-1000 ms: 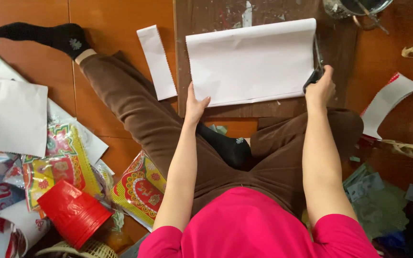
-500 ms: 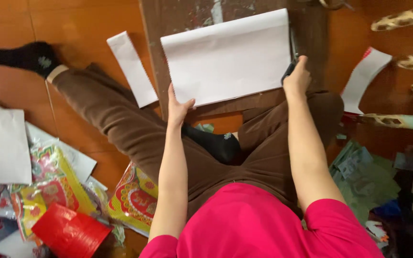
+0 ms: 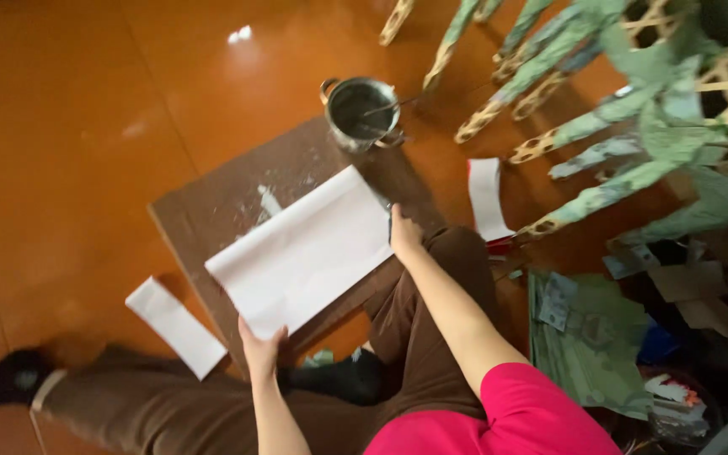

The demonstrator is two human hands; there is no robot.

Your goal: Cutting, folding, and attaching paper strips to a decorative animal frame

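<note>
View from above of a person seated on a glossy orange-brown floor (image 3: 86, 126), in brown trousers & a pink top, legs spread, dark socks. A large white paper sheet (image 3: 305, 251) lies flat on a dark brown board (image 3: 212, 211) in front of them, set diagonally. Left hand (image 3: 261, 350) rests at the sheet's near corner, fingers up along the paper edge, thumb out; can't tell if it pinches the paper or only presses it. Right hand (image 3: 404, 234) sits at the sheet's right edge, closed round a small dark object, too blurred to ID. At the board's far corner stands a small metal pot (image 3: 362, 111) w/ two handles & a thin stick resting inside. One narrow white paper strip (image 3: 176, 326) lies on the floor just left of the board, near the left leg; another white strip (image 3: 487, 197) lies to the right, beyond the right knee. Upper right: a bamboo-lattice frame (image 3: 600, 101) partly covered in green paper. Lower right: a heap of green paper scraps (image 3: 591, 345).
</note>
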